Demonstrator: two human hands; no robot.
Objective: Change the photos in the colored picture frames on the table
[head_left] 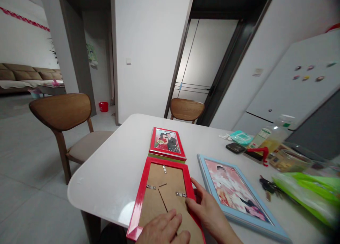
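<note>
A red picture frame [138, 205] is face down at the table's near edge. Its brown backing board [151, 208] carries metal clips on three visible sides and a dark slit in the middle. My left hand [164, 229] rests on the lower part of the board, fingers stretched out over it. With its thumb on the board and fingers round the outer side, my right hand [207, 206] grips the frame's right edge. The frame's bottom edge is partly hidden by my left hand and cut off by the picture border.
Just beyond is another red frame [151, 144] with a couple's photo, face up. A light blue picture frame [212, 187] lies to the right. Keys [268, 185], a green plastic bag [305, 194], a bottle [265, 137] and a black wallet-like item [235, 148] crowd the table's right side.
</note>
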